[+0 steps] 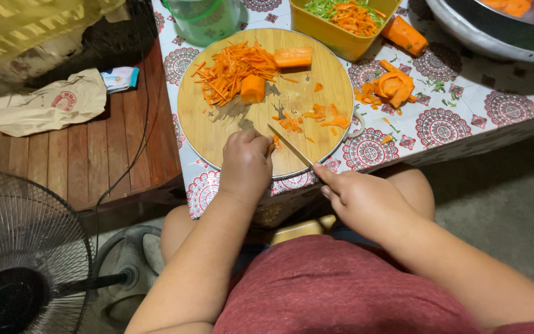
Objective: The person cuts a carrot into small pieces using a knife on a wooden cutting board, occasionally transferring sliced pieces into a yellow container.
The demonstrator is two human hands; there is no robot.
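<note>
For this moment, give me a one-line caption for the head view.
Right hand holds a knife beside the left hand on a round board strewn with carrot strips.

Single view, head-worn camera. Position: above the seated person, looking steeply down over chest and lap. Facing: forward onto the near edge of the desk point(465, 124). Range: close; round cutting board point(217, 124) mid-frame, standing fan point(20, 260) at lower left.

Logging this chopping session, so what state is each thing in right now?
Left hand: fist pressed on round board.
Right hand: gripping knife, blade on board.
Carrot strips: cut, piled.
Carrot chunks: uncut.
Yellow tub: open, holding shredded vegetables.
Fan: cannot tell if running.
</note>
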